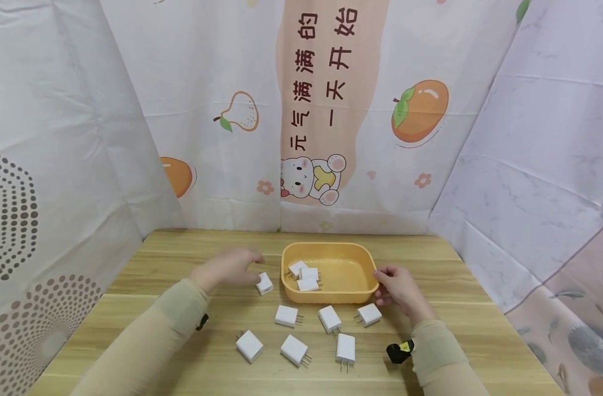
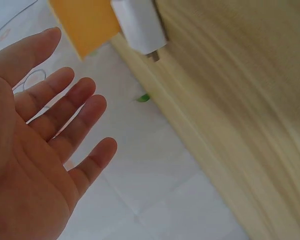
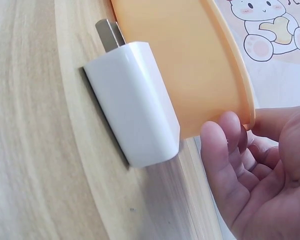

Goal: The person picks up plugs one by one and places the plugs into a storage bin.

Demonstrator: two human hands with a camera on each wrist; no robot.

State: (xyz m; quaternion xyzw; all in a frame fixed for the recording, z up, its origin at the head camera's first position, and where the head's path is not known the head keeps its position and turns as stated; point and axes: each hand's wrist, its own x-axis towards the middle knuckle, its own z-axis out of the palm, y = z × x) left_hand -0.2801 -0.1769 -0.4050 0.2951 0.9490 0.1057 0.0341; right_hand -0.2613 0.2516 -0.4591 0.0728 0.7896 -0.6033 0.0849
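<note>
A yellow-orange plastic bin (image 1: 331, 297) stands on the table, with three white charger plugs (image 1: 308, 284) inside at its left end. My right hand (image 1: 399, 289) pinches the bin's right rim between thumb and fingers, as the right wrist view also shows. To the left of the bin, my left hand (image 1: 232, 267) is above the table with fingers spread and nothing in them. Just below its fingertips lies a white charger plug (image 1: 264, 284). In the left wrist view the open palm (image 2: 35, 145) faces the camera, apart from a charger plug (image 2: 139, 25).
Several more charger plugs (image 1: 294, 350) lie scattered on the wooden table (image 1: 222, 374) in front of the bin, prongs in various directions. One charger plug (image 1: 369, 314) is close below the right hand. A printed curtain (image 1: 222, 165) hangs behind the table's far edge.
</note>
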